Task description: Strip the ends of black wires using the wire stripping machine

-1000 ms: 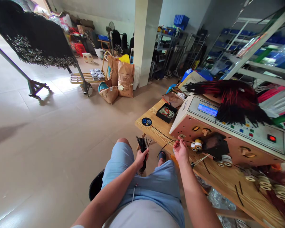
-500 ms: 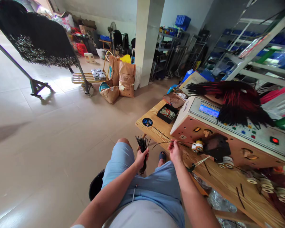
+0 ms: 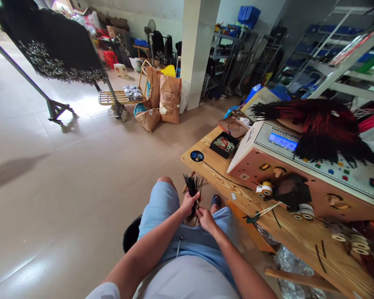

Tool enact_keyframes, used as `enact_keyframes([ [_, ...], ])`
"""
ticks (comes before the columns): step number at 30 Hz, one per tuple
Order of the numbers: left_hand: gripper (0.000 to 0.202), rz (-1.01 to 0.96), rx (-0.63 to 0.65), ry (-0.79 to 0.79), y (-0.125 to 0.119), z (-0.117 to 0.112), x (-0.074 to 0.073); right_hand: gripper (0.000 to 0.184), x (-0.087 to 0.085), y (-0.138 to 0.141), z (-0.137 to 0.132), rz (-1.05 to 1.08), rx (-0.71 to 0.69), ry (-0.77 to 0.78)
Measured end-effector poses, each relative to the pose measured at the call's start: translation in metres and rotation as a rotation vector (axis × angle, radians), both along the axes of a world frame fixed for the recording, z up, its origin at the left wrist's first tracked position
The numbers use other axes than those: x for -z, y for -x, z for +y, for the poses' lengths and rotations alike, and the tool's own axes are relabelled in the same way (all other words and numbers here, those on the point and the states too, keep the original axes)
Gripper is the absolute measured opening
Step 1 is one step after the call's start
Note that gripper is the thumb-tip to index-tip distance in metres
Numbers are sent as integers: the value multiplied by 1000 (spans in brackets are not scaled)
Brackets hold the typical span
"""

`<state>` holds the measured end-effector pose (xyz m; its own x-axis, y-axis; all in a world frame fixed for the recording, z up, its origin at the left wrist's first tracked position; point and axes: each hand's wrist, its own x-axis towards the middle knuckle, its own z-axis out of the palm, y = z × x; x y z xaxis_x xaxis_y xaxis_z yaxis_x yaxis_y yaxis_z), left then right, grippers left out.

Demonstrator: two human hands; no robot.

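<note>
My left hand (image 3: 189, 203) is closed around a bundle of thin black cords (image 3: 191, 185), whose loose ends fan out above the fingers. Just to the right and a little lower, my right hand (image 3: 207, 219) pinches a single black cord (image 3: 200, 200) against the bundle's side. The lower ends of the cords are partly hidden behind both hands. To the right stands a cutting or feeding machine (image 3: 254, 160) with a lit blue display. Small white and yellow rollers (image 3: 264, 189) stick out from its front.
The machine sits on a wooden table (image 3: 205, 143) with a black box (image 3: 224, 144) of cords and some short cord pieces (image 3: 320, 258). A black and red cord heap (image 3: 324, 128) lies on top of the machine. A dark bin (image 3: 130, 236) is beside my left leg.
My right hand has moved left and down from beside the rollers to the bundle, bringing the black cord along. The left hand keeps its hold. The view has shifted slightly left.
</note>
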<state>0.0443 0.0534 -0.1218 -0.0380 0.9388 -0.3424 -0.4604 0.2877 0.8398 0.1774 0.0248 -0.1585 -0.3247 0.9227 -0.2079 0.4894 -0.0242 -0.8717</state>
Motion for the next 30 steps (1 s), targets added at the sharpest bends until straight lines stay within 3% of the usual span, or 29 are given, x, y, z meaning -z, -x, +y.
enact_keyframes([
  [11,54,-22,53,-19,-1,1,1,57,-5,-8,5,167,32,108],
  [15,53,-18,37,-37,-1,2,3,53,-33,-29,31,324,253,50],
  [18,55,-15,27,-39,0,3,4,56,-65,-54,59,612,548,36],
  [20,56,-21,22,-35,-1,3,6,58,-86,-70,75,816,671,36],
  [25,57,-41,18,-19,-1,5,10,50,-119,-94,98,1084,700,12],
  [30,57,-40,26,-18,1,5,9,47,-123,-95,102,1131,723,-27],
])
